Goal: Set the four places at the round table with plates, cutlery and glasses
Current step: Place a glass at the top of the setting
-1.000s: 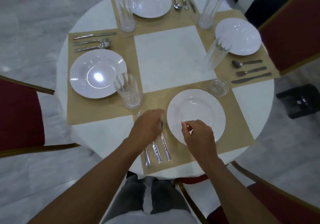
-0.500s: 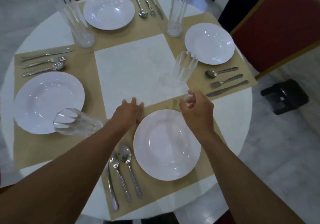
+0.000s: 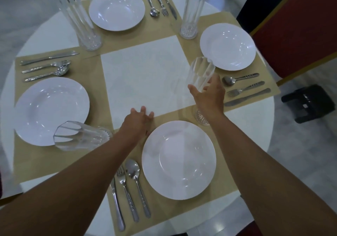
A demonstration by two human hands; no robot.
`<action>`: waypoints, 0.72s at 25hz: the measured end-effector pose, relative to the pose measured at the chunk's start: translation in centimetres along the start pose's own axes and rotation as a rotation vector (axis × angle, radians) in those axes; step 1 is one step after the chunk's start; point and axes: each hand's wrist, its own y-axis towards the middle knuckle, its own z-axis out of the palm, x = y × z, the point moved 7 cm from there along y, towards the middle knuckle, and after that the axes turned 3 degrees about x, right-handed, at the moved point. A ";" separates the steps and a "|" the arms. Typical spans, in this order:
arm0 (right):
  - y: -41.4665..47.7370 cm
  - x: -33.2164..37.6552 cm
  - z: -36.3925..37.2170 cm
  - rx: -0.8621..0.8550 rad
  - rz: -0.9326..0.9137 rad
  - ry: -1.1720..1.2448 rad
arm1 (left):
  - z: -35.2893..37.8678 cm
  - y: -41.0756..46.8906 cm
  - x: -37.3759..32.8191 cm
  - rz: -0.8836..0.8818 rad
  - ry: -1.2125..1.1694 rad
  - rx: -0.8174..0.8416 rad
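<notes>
Bare white centre square [image 3: 144, 75]: widest open ground, entered from the near side through the gap between near plate [image 3: 178, 160] and left glass [image 3: 80, 135], where the left hand [image 3: 140, 119] lies flat with straight fingers. Far corners blocked by two tall glasses, far-left glass [image 3: 80, 22] and far-right glass [image 3: 191, 11], with far plate [image 3: 116, 9] between them. Right side tight: right hand [image 3: 209, 93] curled round the right glass [image 3: 200, 71], near glass [image 3: 201, 116] standing just under that wrist, right cutlery [image 3: 245, 89] close beyond; bare white table edge [image 3: 251, 126] lies open near-right of these.
</notes>
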 end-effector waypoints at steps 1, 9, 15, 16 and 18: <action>-0.2 0.1 -0.7 -0.012 -0.013 0.021 | -0.1 -0.1 -0.1 0.006 0.001 -0.008; -4.2 -1.8 -8.3 -0.092 0.002 0.015 | -0.6 -0.5 -0.3 0.020 0.046 -0.032; -6.5 -4.2 -8.4 -0.038 0.050 -0.004 | -0.3 -0.1 -0.2 0.021 0.037 -0.032; -6.7 -4.3 -8.2 -0.034 0.050 -0.006 | -0.3 -0.1 -0.1 0.018 0.046 -0.038; -6.8 -4.8 -7.9 -0.031 0.053 -0.009 | 0.0 0.3 0.1 0.013 0.015 -0.042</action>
